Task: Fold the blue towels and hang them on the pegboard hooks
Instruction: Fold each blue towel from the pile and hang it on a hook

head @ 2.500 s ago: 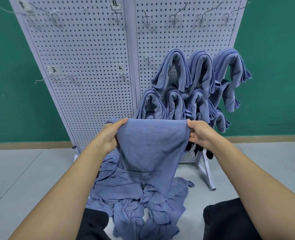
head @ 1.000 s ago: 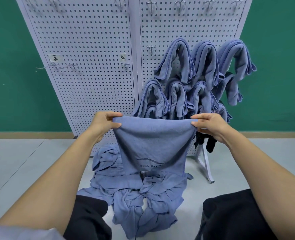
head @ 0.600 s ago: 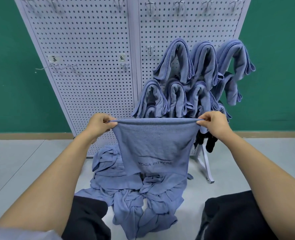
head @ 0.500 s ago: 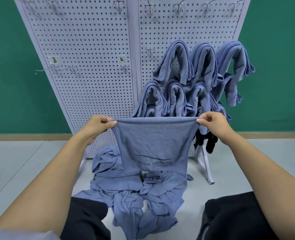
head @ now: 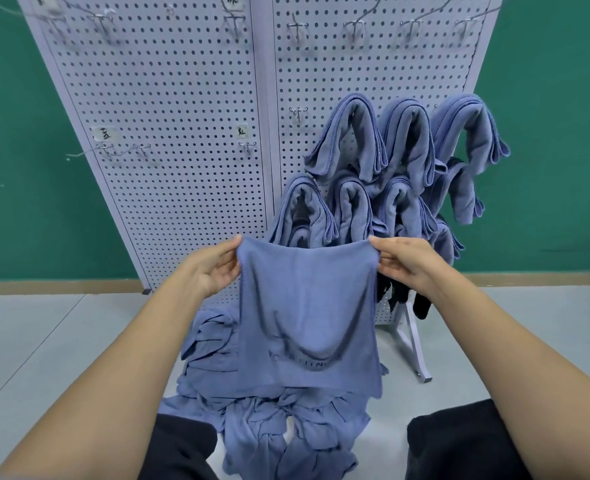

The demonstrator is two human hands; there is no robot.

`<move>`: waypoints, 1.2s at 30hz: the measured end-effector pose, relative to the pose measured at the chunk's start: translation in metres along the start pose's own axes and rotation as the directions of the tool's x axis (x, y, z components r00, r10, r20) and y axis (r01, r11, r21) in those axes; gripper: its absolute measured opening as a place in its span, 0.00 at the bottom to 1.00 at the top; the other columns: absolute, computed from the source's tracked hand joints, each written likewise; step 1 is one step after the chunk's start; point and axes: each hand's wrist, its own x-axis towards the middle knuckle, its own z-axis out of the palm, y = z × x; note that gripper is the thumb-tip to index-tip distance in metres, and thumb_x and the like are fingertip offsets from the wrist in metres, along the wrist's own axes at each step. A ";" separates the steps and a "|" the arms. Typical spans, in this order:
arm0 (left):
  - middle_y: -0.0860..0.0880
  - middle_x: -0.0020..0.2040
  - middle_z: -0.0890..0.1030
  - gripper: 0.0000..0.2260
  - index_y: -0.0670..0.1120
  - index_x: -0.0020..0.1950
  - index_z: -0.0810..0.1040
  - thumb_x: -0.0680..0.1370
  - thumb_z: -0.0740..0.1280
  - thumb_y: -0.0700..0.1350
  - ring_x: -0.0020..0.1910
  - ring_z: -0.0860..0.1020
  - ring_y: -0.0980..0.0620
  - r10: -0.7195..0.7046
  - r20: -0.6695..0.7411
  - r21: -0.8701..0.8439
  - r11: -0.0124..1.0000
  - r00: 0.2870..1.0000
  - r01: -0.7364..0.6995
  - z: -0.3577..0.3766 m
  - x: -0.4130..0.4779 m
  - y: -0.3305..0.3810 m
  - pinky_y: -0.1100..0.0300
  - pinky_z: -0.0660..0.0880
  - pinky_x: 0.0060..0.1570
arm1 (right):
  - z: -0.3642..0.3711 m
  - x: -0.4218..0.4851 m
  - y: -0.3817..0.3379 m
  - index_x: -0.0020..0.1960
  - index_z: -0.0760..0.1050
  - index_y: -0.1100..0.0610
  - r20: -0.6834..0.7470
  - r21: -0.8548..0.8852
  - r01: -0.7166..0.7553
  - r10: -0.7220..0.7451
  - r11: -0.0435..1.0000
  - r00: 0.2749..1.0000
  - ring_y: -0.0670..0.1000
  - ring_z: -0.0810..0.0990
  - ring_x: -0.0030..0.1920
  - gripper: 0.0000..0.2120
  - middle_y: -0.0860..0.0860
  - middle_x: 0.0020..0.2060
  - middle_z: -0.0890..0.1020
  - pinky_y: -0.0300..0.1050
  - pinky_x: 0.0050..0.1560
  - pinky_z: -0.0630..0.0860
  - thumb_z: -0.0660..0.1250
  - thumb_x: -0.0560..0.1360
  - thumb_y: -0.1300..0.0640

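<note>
Floor (head: pixel 37 348): grey, towel heap (head: pixel 269 431) at 6 o'clock.
Wall (head: pixel 13 174): green behind pegboard (head: pixel 182 109).
Left hand (head: pixel 210 270), right hand (head: pixel 409 263): pinching towel (head: pixel 307 306) corners.

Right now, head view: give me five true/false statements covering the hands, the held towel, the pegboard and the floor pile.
1. The left hand and right hand pinch the blue towel at its top corners. True.
2. The blue towel is draped over a hook. False: it hangs between the two hands, in front of the pegboard.
3. Folded towels hang on the pegboard's right panel. True.
4. Towels hang on the left panel. False: the hooks there are bare.
5. A pile of loose towels lies on the floor below the blue towel. True.
</note>
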 end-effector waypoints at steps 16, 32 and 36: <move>0.44 0.48 0.85 0.08 0.42 0.54 0.82 0.76 0.70 0.42 0.47 0.83 0.51 0.323 0.149 0.383 0.852 0.935 -0.356 0.070 -0.029 -0.043 0.62 0.80 0.43 | 0.075 -0.029 0.017 0.49 0.79 0.63 0.152 -0.154 0.266 -0.243 0.952 0.958 0.48 0.83 0.37 0.05 0.58 0.40 0.83 0.39 0.42 0.81 0.70 0.75 0.62; 0.49 0.47 0.81 0.07 0.47 0.53 0.83 0.78 0.66 0.41 0.45 0.75 0.54 0.260 0.365 0.458 0.786 0.894 -0.415 0.063 -0.029 -0.034 0.61 0.71 0.47 | 0.041 -0.025 -0.005 0.62 0.75 0.50 0.407 -0.587 0.605 -0.451 0.538 0.795 0.41 0.70 0.57 0.20 0.43 0.55 0.74 0.34 0.57 0.65 0.74 0.71 0.52; 0.51 0.48 0.84 0.09 0.49 0.52 0.82 0.79 0.64 0.39 0.47 0.79 0.56 0.250 0.428 0.428 0.790 0.869 -0.438 0.063 -0.028 -0.034 0.58 0.73 0.54 | 0.036 -0.014 -0.001 0.53 0.79 0.53 0.504 -0.677 0.617 -0.358 0.402 0.786 0.42 0.73 0.50 0.16 0.45 0.49 0.79 0.39 0.52 0.66 0.75 0.69 0.48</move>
